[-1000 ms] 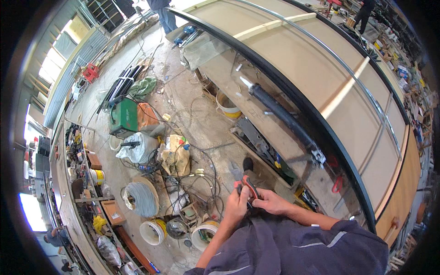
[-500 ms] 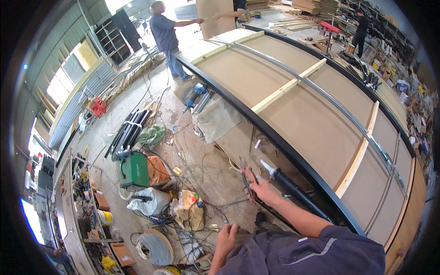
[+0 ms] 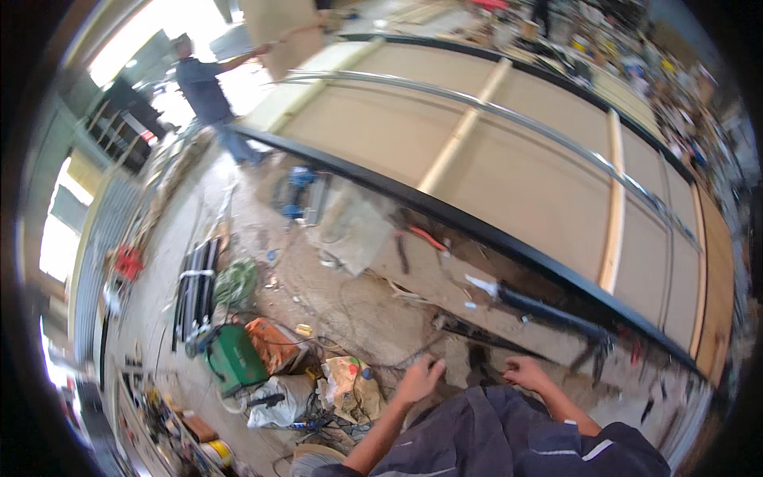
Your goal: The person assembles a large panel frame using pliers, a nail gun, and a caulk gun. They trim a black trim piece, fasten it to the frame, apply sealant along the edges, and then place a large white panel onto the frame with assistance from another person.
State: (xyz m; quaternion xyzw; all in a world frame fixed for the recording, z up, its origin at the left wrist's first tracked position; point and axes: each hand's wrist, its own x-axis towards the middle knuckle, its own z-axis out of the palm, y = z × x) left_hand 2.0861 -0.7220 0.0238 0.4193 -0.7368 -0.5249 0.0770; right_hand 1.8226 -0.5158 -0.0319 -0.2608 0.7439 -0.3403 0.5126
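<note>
My left hand hangs in front of my dark shirt with its fingers loosely bent and apart, nothing visible in it. Opposite it, my right hand is also loosely curled and empty as far as I can see. Beyond the hands lie red-handled pliers, low beside the black edge of a large framed panel. A black sealant gun with a white nozzle lies along that same edge, nearer my right hand. Motion blurs the view somewhat.
Wooden battens and a metal rail cross the panel. On the floor at left are a green machine, bundled black bars, bags and cables. A blue power tool lies farther off. Another person stands at the panel's far end.
The pliers have left my right hand and now lie beside the panel edge. My right hand has drawn back toward my body. The view has turned, shifting the scene leftward.
</note>
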